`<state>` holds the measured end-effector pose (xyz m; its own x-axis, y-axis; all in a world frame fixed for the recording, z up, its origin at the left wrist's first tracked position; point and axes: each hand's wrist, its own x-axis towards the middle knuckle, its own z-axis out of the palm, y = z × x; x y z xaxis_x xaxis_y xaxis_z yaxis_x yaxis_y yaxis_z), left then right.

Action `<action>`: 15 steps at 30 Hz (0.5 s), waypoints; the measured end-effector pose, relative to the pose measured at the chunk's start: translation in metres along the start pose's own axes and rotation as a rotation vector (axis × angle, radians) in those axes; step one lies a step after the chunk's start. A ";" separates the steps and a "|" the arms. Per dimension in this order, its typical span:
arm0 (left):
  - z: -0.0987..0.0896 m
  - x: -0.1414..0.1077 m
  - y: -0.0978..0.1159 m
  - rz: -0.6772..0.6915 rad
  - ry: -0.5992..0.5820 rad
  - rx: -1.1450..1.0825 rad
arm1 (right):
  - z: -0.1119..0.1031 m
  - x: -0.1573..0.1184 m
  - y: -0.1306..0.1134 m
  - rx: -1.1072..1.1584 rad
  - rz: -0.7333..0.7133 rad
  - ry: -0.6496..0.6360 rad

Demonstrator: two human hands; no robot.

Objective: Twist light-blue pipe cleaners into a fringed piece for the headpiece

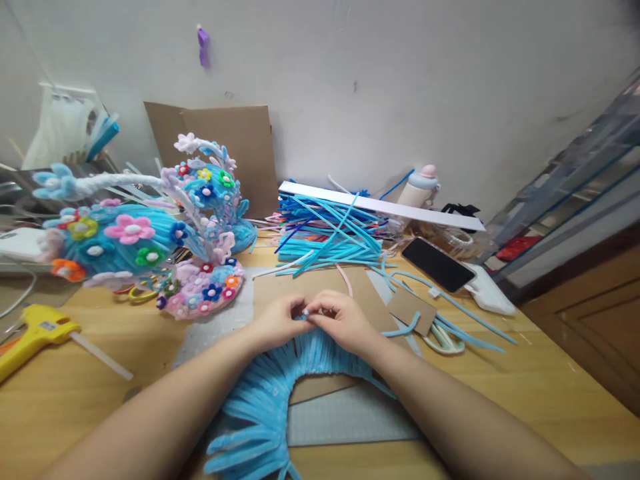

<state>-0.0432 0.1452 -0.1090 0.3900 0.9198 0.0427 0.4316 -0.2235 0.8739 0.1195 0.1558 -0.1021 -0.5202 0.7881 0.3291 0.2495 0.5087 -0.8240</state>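
Observation:
A curved fringe of light blue fuzzy stems (260,430) arcs over cardboard (320,385) and a grey mat (350,420). Both hands meet above its upper part. My left hand (281,321) is closed, thumb and fingertips pinched at a small pale blue tip. Fingers curled, my right hand (345,321) pinches at the same tip from the other side. The two hands' fingertips touch or nearly touch. Which fingers hold the tip is too small to tell.
Flower-covered ornaments (125,233) stand at the left, above a yellow glue gun (43,333). Blue stems (330,247) are piled behind the hands. A black phone (439,264), a bottle (420,190) and a white case (490,290) are at the right.

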 end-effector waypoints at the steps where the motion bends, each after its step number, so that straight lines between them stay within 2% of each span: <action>1: 0.001 0.000 0.001 -0.005 0.005 0.011 | 0.001 0.000 -0.001 -0.013 -0.015 -0.003; 6: 0.007 0.001 0.008 0.060 -0.011 -0.021 | 0.005 -0.002 -0.013 -0.010 -0.115 -0.019; 11: 0.009 -0.001 0.012 0.086 0.020 0.020 | 0.007 -0.005 -0.026 0.021 -0.199 -0.005; 15: 0.006 -0.002 0.010 0.084 0.009 0.050 | 0.006 -0.005 -0.023 0.037 -0.178 0.011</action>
<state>-0.0347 0.1390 -0.1038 0.4197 0.8998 0.1196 0.4379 -0.3161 0.8416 0.1114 0.1378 -0.0873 -0.5440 0.6907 0.4764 0.1237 0.6276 -0.7686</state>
